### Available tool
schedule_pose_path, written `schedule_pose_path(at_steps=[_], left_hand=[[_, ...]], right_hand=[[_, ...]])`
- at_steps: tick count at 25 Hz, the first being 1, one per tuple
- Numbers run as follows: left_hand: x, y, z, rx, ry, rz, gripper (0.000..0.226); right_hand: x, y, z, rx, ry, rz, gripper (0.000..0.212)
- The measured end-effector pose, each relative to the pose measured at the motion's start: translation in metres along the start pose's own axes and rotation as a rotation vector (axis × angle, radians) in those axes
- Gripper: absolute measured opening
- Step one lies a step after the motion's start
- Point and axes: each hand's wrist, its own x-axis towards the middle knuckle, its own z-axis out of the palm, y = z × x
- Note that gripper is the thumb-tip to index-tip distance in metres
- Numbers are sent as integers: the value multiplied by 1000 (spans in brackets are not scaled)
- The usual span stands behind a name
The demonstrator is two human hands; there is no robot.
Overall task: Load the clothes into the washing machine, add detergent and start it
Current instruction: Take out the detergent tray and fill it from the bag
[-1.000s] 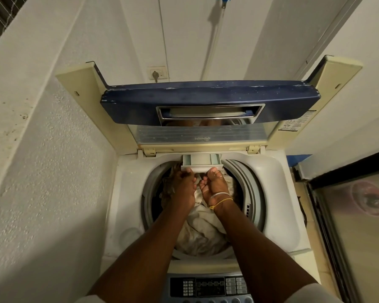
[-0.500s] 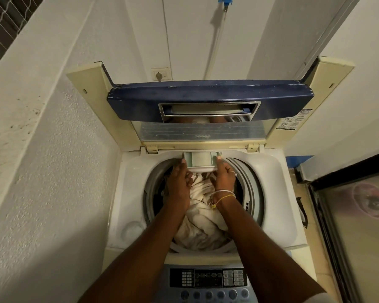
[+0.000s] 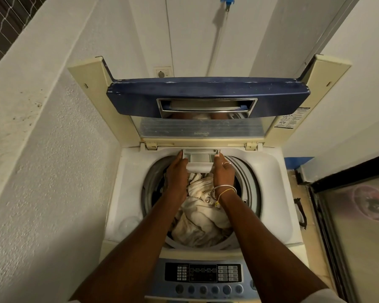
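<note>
Head view: left hand (image 3: pixel 177 171) and right hand (image 3: pixel 223 172) are gripping the pale grey plastic detergent drawer (image 3: pixel 200 159) by its sides, pushing it further into the back rim of the white washing machine (image 3: pixel 271 193), the detergent step apparently finishing.

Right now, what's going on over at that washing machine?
A person is leaning over a top-loading washing machine with its lid up. The left hand and right hand hold the small detergent drawer by its sides at the back rim of the tub, where it sits partly out. Pale clothes lie in the drum below. Nobody is touching the control panel.
</note>
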Motion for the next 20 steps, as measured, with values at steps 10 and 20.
schedule_pose_path(at_steps=[10,20], left_hand=[[-21,-10,-15,109,4,-42,36],[-73,-14,-48,187,14,123,36]], right_hand=[[-4,10,-16,-228,-8,30,43],[-54,-3,-39,-175,-146,-108,34]])
